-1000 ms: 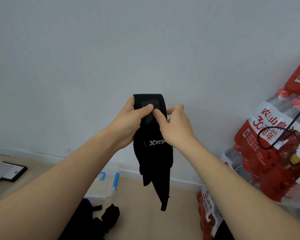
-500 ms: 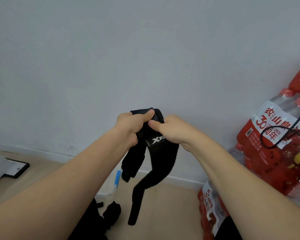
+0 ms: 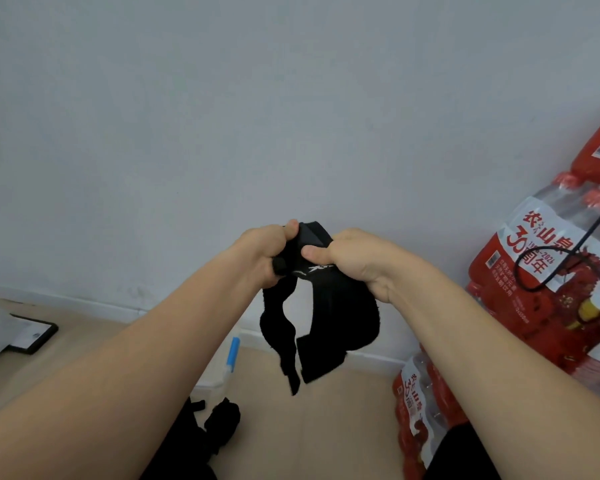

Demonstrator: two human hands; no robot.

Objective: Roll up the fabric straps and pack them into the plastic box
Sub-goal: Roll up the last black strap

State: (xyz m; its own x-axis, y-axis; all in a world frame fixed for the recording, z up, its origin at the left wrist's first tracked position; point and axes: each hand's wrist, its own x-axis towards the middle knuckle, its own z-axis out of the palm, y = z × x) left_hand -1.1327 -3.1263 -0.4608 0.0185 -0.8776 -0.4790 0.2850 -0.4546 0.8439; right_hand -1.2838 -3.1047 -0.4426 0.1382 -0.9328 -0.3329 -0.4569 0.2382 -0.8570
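A black fabric strap (image 3: 340,306) with a white logo is held in the air in front of the wall. My left hand (image 3: 260,251) grips its upper left part, thumb on top. My right hand (image 3: 357,258) grips the upper right part, thumb pressed on the rolled top. Two loose ends hang down and curl below my hands. The clear plastic box with a blue latch (image 3: 231,358) stands on the floor, mostly hidden behind my left forearm. More black straps (image 3: 222,420) lie on the floor below.
Red shrink-wrapped packs of water bottles (image 3: 548,282) are stacked at the right, with a black cable looped over them. Another pack (image 3: 420,407) lies lower by my right arm. A flat black-edged object (image 3: 32,336) lies on the floor at left.
Both hands came lower and closed tighter on the strap's top. The hanging part, straight a second ago, has bunched into two short curled ends.
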